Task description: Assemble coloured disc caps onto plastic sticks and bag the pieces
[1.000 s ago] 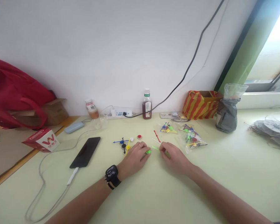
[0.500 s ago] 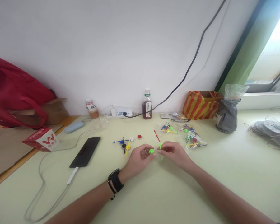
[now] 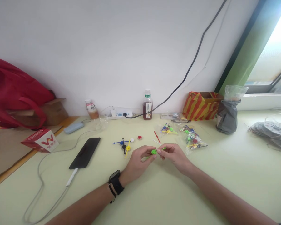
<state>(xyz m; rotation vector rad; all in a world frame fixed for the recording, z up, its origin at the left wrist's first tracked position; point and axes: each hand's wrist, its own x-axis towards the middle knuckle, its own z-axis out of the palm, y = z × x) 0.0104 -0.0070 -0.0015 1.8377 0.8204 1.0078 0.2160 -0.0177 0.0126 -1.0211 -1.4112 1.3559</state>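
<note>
L hand (image 3: 140, 158): grip pinching green disc (image 3: 154, 152). R hand (image 3: 175, 155): grip pinching green arrow (image 3: 164, 148). Both pcs centre desk (image 3: 142, 203), v. close; joined or not, can't tell. Just far: red arrow (image 3: 157, 136), white arrow (image 3: 157, 141), loose. Left: red disc (image 3: 140, 137), white disc (image 3: 132, 140), arrowless, prob. outstanding. Further left: blue spinner (image 3: 117, 142), black spinner (image 3: 124, 147), yellow spinner (image 3: 128, 148), appar. done. Far right: clear bags (image 3: 189, 149), mixed pcs inside.

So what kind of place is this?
It looks like a desk by a window, maybe in a home or dorm room. A phone with a cable plugged in lies on it, a power strip sits by the wall, and a green curtain hangs beside the window.
</note>
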